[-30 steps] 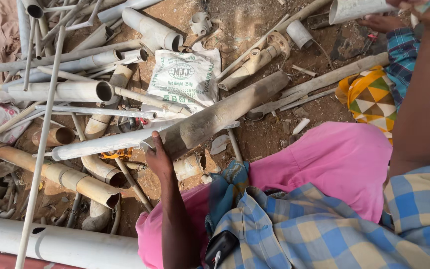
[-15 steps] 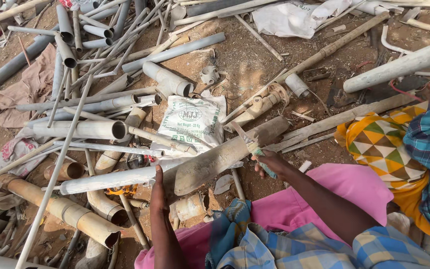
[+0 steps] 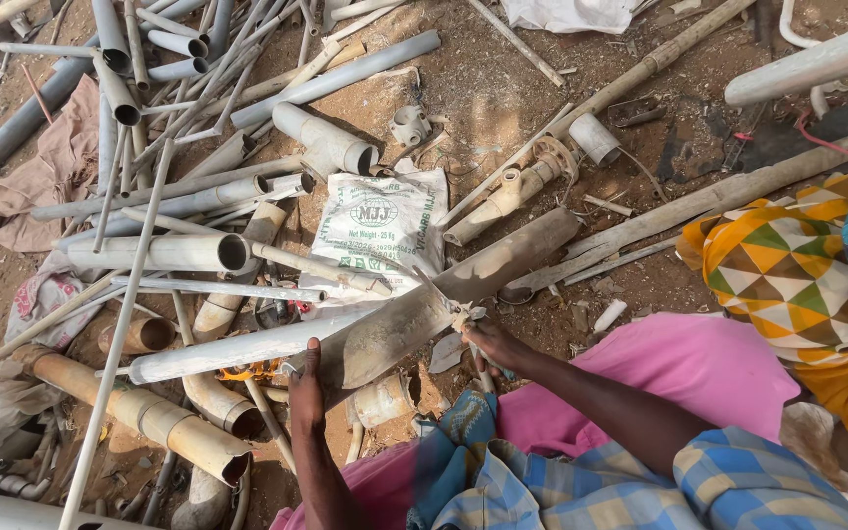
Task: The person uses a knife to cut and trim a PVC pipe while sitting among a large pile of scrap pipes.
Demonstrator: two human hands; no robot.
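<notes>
Pressing down on near end of split, dirt-caked pipe [image 3: 444, 304], left hand [image 3: 304, 393], fingers flat, gripping nothing. Right hand [image 3: 491, 344] closed around small blade-like tool [image 3: 463, 316] touching pipe's middle. Beyond, white printed sack [image 3: 380, 226] on bare ground [image 3: 503, 98]; farther, heaped grey pipes [image 3: 169, 250].

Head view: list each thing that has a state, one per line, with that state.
Left hand: pressed on the near end of the split pipe.
Right hand: closed on a small tool, against the pipe.
Split pipe: lying flat, dirt-caked.
White sack: flat, crumpled.
Wide grey pipe: lying, end open.
</notes>
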